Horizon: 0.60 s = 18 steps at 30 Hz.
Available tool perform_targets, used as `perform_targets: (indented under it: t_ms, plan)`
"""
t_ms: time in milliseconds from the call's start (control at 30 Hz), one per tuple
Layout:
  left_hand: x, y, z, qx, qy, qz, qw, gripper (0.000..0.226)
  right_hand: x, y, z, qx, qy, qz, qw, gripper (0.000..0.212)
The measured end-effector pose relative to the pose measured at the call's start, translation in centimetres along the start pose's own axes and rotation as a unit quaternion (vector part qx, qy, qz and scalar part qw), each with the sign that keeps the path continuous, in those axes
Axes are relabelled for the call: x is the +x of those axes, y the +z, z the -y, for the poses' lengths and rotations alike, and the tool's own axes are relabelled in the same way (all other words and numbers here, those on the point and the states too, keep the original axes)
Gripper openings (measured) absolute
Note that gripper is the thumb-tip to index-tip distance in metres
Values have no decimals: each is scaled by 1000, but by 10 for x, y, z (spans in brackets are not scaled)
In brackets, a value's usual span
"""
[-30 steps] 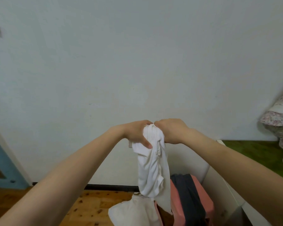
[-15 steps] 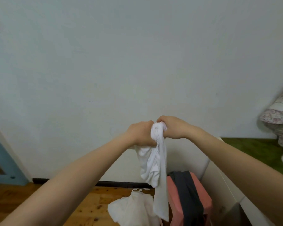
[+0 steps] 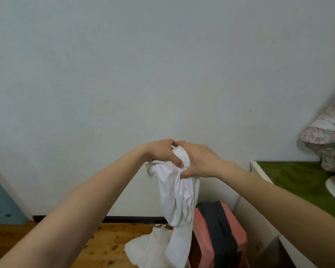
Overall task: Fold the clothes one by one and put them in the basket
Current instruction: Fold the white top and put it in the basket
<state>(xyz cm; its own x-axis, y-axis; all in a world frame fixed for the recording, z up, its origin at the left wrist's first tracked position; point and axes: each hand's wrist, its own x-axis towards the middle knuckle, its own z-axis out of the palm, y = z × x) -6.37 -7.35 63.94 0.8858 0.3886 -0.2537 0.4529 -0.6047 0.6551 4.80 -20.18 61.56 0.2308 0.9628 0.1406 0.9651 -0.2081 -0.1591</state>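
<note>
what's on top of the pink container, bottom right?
A dark grey garment is draped over the top of the pink container. The held white garment hangs in front of its left side and hides that part. The inside isn't visible.

Left forearm (image 3: 85, 200) and right forearm (image 3: 269, 196) bare and smooth all the way from the wrists to the lower edge of the view. Left hand (image 3: 160, 151) and right hand (image 3: 198, 161) bare too, with slim fingers (image 3: 176, 159). Faint ridges of knuckle and tendon across the back of the right hand.
</note>
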Motion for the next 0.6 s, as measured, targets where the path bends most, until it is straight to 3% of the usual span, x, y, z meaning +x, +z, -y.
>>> perform_targets:
  t_ms: [67,167,267,333,467,600]
  plan:
    - [0,-2,3,17,-20,-5,1000,94,0,-2,0,40,38,18,998,78]
    - [-3,9,1,136,30,-51,989,108,5,-2,-3,150,91,33,984,57]
    - [-9,23,5,340,108,-136,924,118,12,-2,-10,251,89,40,963,33]
    - [-11,29,10,385,135,-169,897,123,13,-5,-15,306,116,56,943,27]
    - [-9,34,11,393,157,-187,887,113,20,-6,-22,351,160,129,914,43]
    - [-6,30,14,302,119,-195,926,84,20,-10,-22,387,147,139,900,77]
